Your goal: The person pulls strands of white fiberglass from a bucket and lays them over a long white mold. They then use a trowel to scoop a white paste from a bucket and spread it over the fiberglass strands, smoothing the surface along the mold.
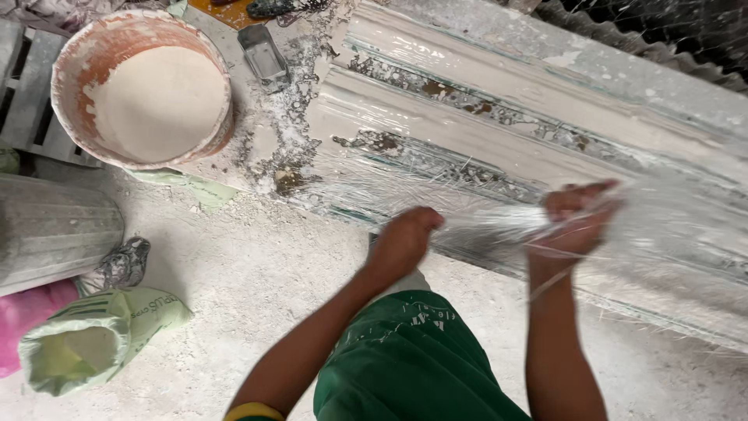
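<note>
A bundle of thin white glass-like fibres (491, 222) stretches between my two hands above a long plaster-coated cornice mould (483, 117). My left hand (405, 242) is closed on one end of the bundle. At the other end, my right hand (578, 220) grips the strands, and loose fibres fan out past it over the mould. Both hands are blurred by motion. My green trouser leg (413, 359) shows below them.
A round orange bucket (78, 58) with white plaster inside stands at the top left. Beside it lies a small metal scoop (265, 53). An open green sack of powder (93, 339) and a pink bag (23, 320) lie on the dusty floor at left. A grey ribbed cylinder (47, 230) lies above them.
</note>
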Demonstrator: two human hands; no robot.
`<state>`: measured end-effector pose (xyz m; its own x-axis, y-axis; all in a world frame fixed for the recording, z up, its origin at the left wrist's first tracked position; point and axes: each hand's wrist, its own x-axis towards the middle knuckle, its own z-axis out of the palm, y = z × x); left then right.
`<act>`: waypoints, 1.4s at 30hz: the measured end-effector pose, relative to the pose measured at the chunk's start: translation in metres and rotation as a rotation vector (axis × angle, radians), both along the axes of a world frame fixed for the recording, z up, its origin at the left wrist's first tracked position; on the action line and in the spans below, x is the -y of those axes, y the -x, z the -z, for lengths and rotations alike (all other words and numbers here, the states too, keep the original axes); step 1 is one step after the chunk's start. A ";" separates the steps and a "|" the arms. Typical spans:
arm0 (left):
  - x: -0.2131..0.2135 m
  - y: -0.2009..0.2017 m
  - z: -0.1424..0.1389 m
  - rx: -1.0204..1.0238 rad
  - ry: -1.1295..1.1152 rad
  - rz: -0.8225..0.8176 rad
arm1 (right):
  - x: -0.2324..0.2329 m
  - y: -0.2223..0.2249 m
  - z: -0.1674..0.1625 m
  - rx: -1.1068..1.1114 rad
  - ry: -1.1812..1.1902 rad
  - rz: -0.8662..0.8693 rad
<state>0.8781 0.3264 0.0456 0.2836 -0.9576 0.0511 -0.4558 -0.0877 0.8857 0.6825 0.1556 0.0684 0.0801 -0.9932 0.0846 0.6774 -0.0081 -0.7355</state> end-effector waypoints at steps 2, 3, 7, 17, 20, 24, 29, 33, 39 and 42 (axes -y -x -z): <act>-0.006 -0.048 0.019 0.351 -0.017 0.011 | 0.020 0.030 -0.009 -0.077 0.125 0.098; -0.010 -0.074 0.026 0.479 -0.049 0.057 | 0.025 0.037 -0.009 -0.111 0.195 0.151; -0.019 -0.150 0.037 0.837 -0.277 0.026 | 0.026 0.018 -0.001 -0.065 0.022 0.191; -0.114 -0.199 0.010 0.361 -0.203 -0.402 | -0.012 -0.219 0.005 0.105 -0.102 -0.541; -0.174 -0.212 -0.005 0.105 -0.201 -0.647 | -0.045 -0.322 0.005 0.318 -0.137 -1.023; -0.259 -0.259 -0.007 -0.293 -0.055 -1.090 | -0.146 -0.455 -0.004 0.276 -0.182 -1.354; -0.395 -0.360 0.010 -0.366 0.231 -1.495 | -0.315 -0.681 -0.001 0.062 0.039 -1.599; -0.526 -0.506 0.036 -0.203 0.371 -1.550 | -0.465 -0.878 0.040 -0.235 0.457 -1.488; -0.687 -0.710 0.100 -0.178 0.354 -1.831 | -0.657 -1.081 0.171 -0.800 1.696 -1.039; -0.733 -0.773 0.146 -0.127 0.193 -1.903 | -0.691 -1.133 0.235 -1.114 2.381 -1.105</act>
<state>1.6513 1.0599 -0.1002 0.8066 0.5911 0.0006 0.1680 -0.2302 0.9585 1.8154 0.8470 -0.1668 0.7332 0.6577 -0.1728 0.6655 -0.7462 -0.0167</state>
